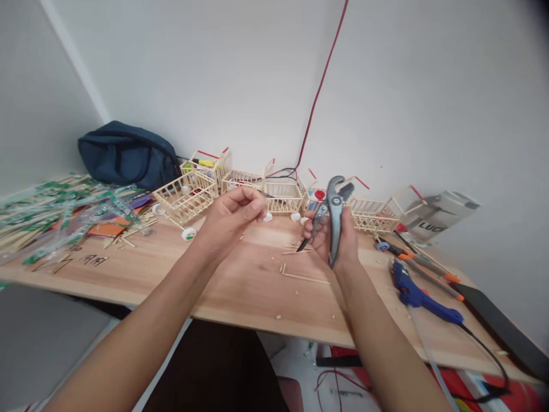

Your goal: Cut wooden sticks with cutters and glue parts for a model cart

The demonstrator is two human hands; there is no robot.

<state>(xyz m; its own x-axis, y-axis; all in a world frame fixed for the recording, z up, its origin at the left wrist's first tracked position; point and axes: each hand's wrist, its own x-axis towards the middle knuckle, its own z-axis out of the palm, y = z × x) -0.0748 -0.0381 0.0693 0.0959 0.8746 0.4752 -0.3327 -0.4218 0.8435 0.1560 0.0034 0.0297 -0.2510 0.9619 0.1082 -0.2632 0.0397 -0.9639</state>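
My right hand (pixel 346 237) is closed on grey pruning shears (pixel 335 214), whose head points up and whose jaws are apart. To its left, my left hand (pixel 231 220) is raised over the table with thumb and fingertips pinched together; anything between them is too small to make out. Behind both hands stand several small carts of thin wooden sticks, among them a tilted one (pixel 186 197) with white disc wheels and one (pixel 283 197) in the middle. Thin cut sticks (pixel 306 278) and tiny offcuts lie on the table below the hands.
On the left are wrapped stick bundles (pixel 64 212) and a dark blue bag (pixel 128 154). A blue glue gun (pixel 422 294), orange-handled tools (pixel 429 272) and a black tray-like object (pixel 497 326) lie right. A red cable (pixel 319 86) runs down the wall. The table's front edge (pixel 274 327) is near me.
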